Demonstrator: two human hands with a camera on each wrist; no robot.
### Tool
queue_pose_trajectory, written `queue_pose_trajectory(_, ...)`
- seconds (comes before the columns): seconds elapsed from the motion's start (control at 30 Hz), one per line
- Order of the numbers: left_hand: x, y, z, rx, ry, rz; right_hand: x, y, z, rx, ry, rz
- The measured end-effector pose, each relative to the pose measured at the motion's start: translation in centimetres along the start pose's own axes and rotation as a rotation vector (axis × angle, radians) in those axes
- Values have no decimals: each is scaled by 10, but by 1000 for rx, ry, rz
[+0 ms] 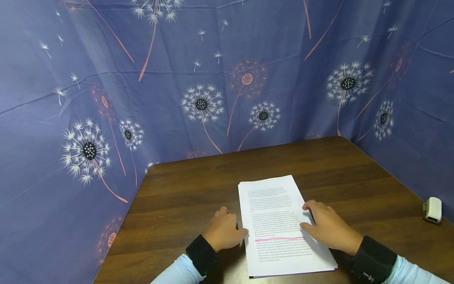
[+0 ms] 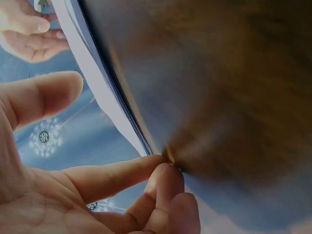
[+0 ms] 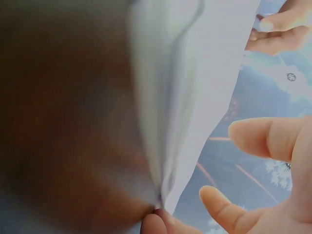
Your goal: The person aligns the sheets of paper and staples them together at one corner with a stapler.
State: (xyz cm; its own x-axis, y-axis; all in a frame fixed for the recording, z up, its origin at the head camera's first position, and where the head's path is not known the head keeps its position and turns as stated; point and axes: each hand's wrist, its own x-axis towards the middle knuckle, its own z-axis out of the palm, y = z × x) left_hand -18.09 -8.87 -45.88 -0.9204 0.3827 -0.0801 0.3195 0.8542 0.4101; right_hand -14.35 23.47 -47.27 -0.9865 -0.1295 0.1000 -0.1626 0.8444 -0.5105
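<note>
A stack of printed paper sheets (image 1: 274, 215) lies on the wooden table, a pink highlighted line (image 1: 280, 239) crossing its top page. At its left edge, my left hand (image 1: 224, 232) rests with the thumb tip by the paper and the fingertips on the tabletop. My right hand (image 1: 331, 228) is at the opposite edge, thumb and forefinger spread over the border of the page. In the right wrist view, other fingertips (image 3: 155, 224) touch the table beside the stack (image 3: 209, 63), whose side edges look slightly uneven. Neither thumb pinches the sheets.
A small white and dark device (image 1: 432, 210), its kind unclear, sits near the right edge of the table (image 1: 198, 181). Blue cloth (image 1: 227, 47) with a dandelion print hangs behind the table and along both sides.
</note>
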Motion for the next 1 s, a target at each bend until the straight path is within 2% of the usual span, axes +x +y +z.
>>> queue_pose_trajectory(0.2, 6, 11, 4, -7, 0, 41, 5, -14, 7, 50, 9, -1)
queue_pose_trajectory(0.33, 6, 12, 4, -46, 9, 22, 9, -15, 11, 107, 31, 21)
queue_pose_trajectory(0.53, 5, 11, 6, -49, 27, 11, 13, -12, 13, 203, 53, 104)
queue_pose_trajectory(0.8, 6, 10, 9, -45, 23, -8, 13, -14, 16, 197, 62, 117)
queue_pose_trajectory(1.0, 8, 10, 11, 8, 38, 22, 15, -17, 17, 163, 93, 132)
